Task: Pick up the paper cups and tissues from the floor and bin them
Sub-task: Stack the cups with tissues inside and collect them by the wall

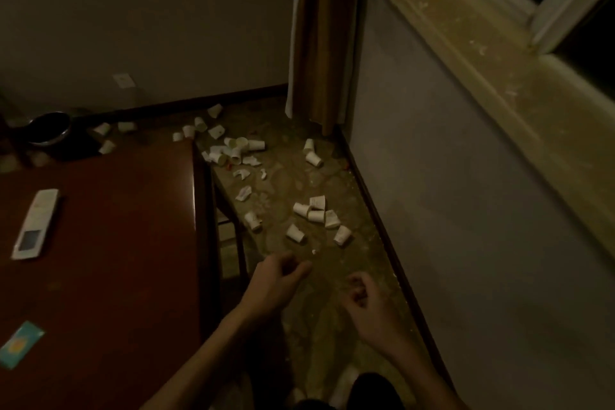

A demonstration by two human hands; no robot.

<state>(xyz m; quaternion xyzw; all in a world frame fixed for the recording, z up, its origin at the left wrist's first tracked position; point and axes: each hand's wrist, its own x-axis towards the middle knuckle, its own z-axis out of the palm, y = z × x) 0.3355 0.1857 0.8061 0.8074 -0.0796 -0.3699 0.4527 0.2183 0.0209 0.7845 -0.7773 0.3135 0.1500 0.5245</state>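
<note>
White paper cups [315,214] lie scattered over the patterned floor [289,183], most of them on their sides. One loose cluster sits in the near middle of the floor. A denser heap [234,150] lies farther off, past the far corner of the table [116,243]. A pair [311,153] rests near the foot of the curtain [319,43], and some stray cups [126,126] lie along the skirting of the far wall. Torn tissues [244,193] lie on the floor between the near cluster and the heap. A dark round bin [50,131] stands by the far wall beyond the table, with two of the stray cups just beside it. Both hands hang above the floor, short of the near cluster and touching none of the litter. The left hand [279,276] has its fingers loosely curled and holds nothing. The right hand [362,296], a little nearer the camera, is also loosely curled and empty. On the reddish-brown table at the left lie a white remote control [35,223] and, near its front edge, a teal packet [20,344]. A pale windowsill [482,76] runs along the right-hand wall.
</note>
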